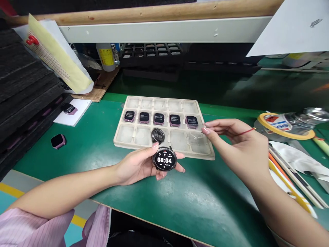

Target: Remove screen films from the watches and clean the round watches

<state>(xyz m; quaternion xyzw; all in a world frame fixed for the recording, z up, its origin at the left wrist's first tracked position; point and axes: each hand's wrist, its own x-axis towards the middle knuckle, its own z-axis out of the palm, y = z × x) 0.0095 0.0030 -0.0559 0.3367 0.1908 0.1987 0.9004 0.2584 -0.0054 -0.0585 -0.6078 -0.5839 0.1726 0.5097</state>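
Note:
My left hand [140,164] holds a round black watch body [165,159] whose lit face reads 08:04, just in front of a cream compartment tray [120,141]. Another round watch body [157,135] lies in the tray's front row. Several square purple watch bodies [158,118] fill the tray's middle row. My right hand [235,142] hovers over the tray's right end, fingers pinched on a thin clear film [195,136], with a thin red stick [246,131] held under the fingers.
Two loose purple watch bodies [58,141] lie at the left, one on white paper [72,111]. Dark foam trays [23,85] are stacked far left. Tape roll [282,127], cloth and sticks crowd the right. A bottle [107,56] and black grid tray [151,51] stand behind.

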